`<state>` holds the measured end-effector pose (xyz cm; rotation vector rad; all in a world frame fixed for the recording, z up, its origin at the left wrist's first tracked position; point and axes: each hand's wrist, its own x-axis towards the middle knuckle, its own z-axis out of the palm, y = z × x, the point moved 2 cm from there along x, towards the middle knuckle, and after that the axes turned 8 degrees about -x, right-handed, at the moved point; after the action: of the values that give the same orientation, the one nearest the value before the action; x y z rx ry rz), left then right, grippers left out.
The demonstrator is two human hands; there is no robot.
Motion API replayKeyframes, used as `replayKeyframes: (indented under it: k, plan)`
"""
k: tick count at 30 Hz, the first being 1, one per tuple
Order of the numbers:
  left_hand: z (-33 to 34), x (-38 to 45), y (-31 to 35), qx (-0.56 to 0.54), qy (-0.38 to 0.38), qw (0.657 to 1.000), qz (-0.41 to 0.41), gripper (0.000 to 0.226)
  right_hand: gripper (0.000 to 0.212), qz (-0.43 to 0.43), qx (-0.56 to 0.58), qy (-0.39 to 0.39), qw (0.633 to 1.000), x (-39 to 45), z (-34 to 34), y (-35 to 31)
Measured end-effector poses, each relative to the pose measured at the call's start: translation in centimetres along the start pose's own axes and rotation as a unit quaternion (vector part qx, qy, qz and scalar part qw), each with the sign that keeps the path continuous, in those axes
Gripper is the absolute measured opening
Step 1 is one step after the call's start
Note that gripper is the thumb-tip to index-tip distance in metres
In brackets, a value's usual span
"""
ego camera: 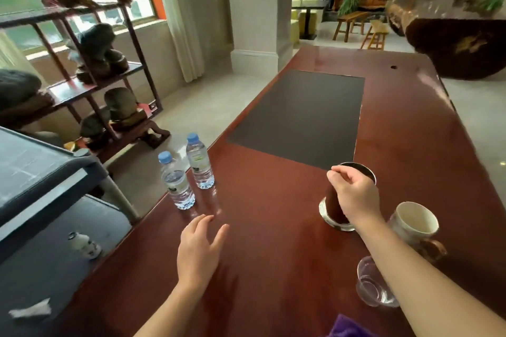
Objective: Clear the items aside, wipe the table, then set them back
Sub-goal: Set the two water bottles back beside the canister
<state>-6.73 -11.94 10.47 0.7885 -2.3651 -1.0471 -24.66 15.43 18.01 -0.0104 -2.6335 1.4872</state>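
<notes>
On the reddish-brown wooden table (273, 227), my right hand (353, 194) grips the rim of a dark brown cup (335, 206) with a metal edge, which stands on a round coaster (325, 217). My left hand (198, 246) hovers open above the table, fingers spread, holding nothing. Two water bottles with blue caps (176, 182) (200, 163) stand upright at the table's left edge. A white mug with a brown handle (414, 221) and a clear glass (373, 286) sit to the right of my right forearm. A purple cloth (347, 328) peeks in at the bottom edge.
A black mat (301, 117) lies on the far middle of the table. A grey cart (41, 200) with a small white bottle (85, 245) stands to the left. A dark wooden shelf with stones (104, 68) is behind it. A large dark carved piece (460, 44) sits far right.
</notes>
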Motion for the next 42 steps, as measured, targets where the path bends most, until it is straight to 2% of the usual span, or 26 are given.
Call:
replayKeyframes:
  k: [9,15,25,31,33,36,39,42]
  plan:
    - [-6.5,1.7,-6.4,0.049,0.048,0.996,-0.048,0.049,0.023,-0.070,-0.037,-0.110,0.991,-1.2,12.0,-5.7]
    - [-8.3,6.3,-8.4,0.028,0.052,0.995,-0.084,0.063,0.029,-0.062,-0.051,-0.158,0.984,-1.1,18.5,-7.8]
    - [-6.0,14.6,-9.0,-0.065,-0.001,0.993,-0.103,0.104,0.070,-0.044,-0.138,-0.217,0.965,1.7,26.8,-9.8]
    - [-3.5,18.1,-8.7,-0.154,-0.034,0.982,-0.100,0.111,0.090,-0.013,-0.083,-0.265,0.961,2.3,31.4,-11.4]
    - [-3.0,18.8,-8.6,-0.170,-0.038,0.981,-0.085,0.108,0.084,-0.009,-0.045,-0.270,0.962,2.3,32.8,-11.8]
    - [-2.4,19.5,-8.6,-0.187,-0.036,0.978,-0.081,0.094,0.054,-0.010,0.019,-0.256,0.967,2.3,34.8,-12.0]
    - [-2.0,19.9,-8.9,-0.193,-0.022,0.977,-0.090,0.075,0.053,-0.004,0.038,-0.226,0.973,2.2,36.0,-12.1]
    - [-1.6,20.0,-9.1,-0.192,-0.020,0.977,-0.086,0.071,0.057,0.003,0.007,-0.193,0.981,2.2,36.6,-12.0]
